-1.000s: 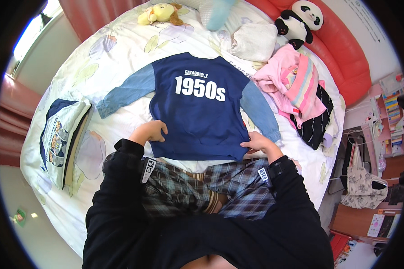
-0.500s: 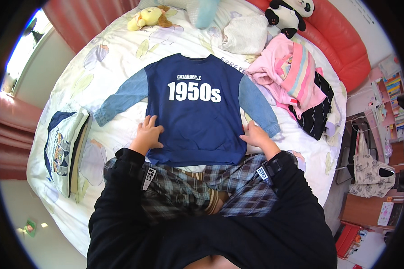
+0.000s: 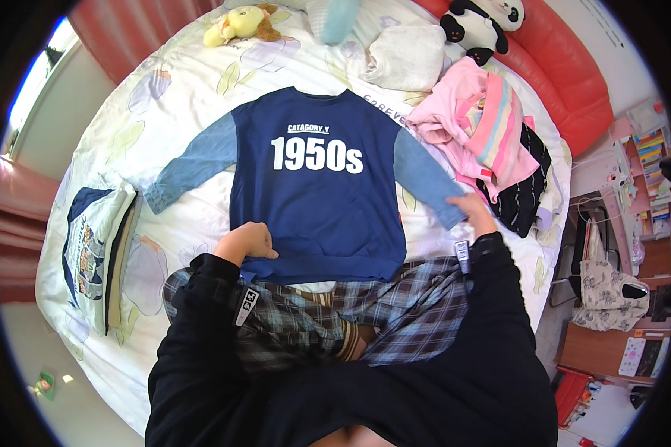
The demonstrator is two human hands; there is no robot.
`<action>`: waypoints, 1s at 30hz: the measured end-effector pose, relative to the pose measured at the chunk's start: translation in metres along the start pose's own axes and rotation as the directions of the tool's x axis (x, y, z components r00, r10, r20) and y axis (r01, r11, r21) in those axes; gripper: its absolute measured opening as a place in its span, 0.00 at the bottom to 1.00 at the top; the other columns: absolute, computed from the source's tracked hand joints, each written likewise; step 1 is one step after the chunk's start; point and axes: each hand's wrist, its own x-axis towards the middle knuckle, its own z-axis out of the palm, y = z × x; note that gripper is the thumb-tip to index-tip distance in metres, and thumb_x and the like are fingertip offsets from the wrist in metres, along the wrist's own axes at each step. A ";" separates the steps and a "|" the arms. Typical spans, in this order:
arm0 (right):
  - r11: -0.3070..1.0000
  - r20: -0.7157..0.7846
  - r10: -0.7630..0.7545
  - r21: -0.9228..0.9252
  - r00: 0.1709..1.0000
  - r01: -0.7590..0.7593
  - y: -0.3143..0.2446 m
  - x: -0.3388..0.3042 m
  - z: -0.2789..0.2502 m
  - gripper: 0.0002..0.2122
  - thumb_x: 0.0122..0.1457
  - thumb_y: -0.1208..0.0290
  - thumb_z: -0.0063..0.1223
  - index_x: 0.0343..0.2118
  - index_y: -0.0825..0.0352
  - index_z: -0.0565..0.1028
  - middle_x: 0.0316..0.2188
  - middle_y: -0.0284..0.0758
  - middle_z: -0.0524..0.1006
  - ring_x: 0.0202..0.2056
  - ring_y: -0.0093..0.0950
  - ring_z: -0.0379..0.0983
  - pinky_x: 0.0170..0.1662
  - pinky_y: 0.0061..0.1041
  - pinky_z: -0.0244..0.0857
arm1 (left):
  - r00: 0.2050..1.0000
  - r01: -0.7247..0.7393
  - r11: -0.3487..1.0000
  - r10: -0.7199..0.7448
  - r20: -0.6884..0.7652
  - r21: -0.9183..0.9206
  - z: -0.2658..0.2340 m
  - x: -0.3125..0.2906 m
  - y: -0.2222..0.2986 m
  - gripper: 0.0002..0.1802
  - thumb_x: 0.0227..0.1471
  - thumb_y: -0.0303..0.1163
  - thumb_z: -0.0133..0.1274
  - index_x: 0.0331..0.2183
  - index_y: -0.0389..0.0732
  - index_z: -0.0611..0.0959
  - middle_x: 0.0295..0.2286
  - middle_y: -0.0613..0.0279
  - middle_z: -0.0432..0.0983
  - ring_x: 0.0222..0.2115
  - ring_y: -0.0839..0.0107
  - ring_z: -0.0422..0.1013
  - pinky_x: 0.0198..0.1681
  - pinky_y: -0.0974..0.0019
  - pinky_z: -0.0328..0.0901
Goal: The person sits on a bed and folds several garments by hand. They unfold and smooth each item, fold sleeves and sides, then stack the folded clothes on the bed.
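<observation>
A dark blue sweatshirt [image 3: 317, 201] with pale denim sleeves lies spread flat, front up, white print across its chest. Its hem reaches my crossed legs in plaid trousers. At its lower left side, my left hand [image 3: 247, 241] is closed on the fabric, the fingers curled under and partly hidden. My right hand [image 3: 473, 211] pinches the cuff end of the right denim sleeve [image 3: 429, 179], which slants out and down. The left denim sleeve [image 3: 197, 160] lies stretched out towards a stack of folded clothes.
Left on the round bed [image 3: 149, 276] stands the folded clothes stack [image 3: 97, 257]. A heap of pink and black clothes [image 3: 492, 141] lies beyond the right sleeve. Farther back are a white cloth bundle [image 3: 406, 58], a yellow plush toy [image 3: 242, 26] and a panda plush [image 3: 481, 30] by the red headboard [image 3: 566, 89].
My right hand has moved right from the sweatshirt's side to the sleeve cuff and pinches it. My left hand has slid down towards the hem, its fingers now curled in.
</observation>
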 end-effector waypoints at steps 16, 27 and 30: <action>0.864 -0.067 -0.364 -0.397 0.929 0.310 -0.147 -0.036 -0.078 0.24 0.38 0.67 0.64 0.38 0.72 0.69 0.30 0.39 0.73 0.30 0.29 0.71 0.34 0.25 0.65 | 0.999 -0.051 0.996 0.052 0.004 -0.069 -0.001 0.004 -0.010 0.20 0.33 0.48 0.62 0.24 0.42 0.83 0.23 0.57 0.77 0.27 0.62 0.73 0.32 0.65 0.66; 0.632 0.431 -0.731 0.134 0.529 0.763 -0.231 -0.165 0.044 0.18 0.53 0.69 0.52 0.47 0.64 0.65 0.34 0.33 0.73 0.35 0.18 0.70 0.38 0.17 0.64 | 0.996 -0.086 0.989 0.086 -0.002 -0.121 -0.001 0.006 -0.016 0.22 0.34 0.50 0.61 0.27 0.42 0.83 0.27 0.57 0.77 0.31 0.59 0.72 0.35 0.61 0.66; 0.747 0.333 -0.627 -0.001 0.704 0.665 -0.216 -0.145 0.051 0.17 0.53 0.69 0.51 0.46 0.63 0.66 0.31 0.31 0.74 0.31 0.17 0.70 0.34 0.17 0.64 | 0.997 -0.077 0.989 0.074 -0.031 -0.125 -0.001 0.007 -0.019 0.21 0.36 0.49 0.59 0.27 0.42 0.82 0.28 0.56 0.77 0.32 0.58 0.72 0.35 0.61 0.66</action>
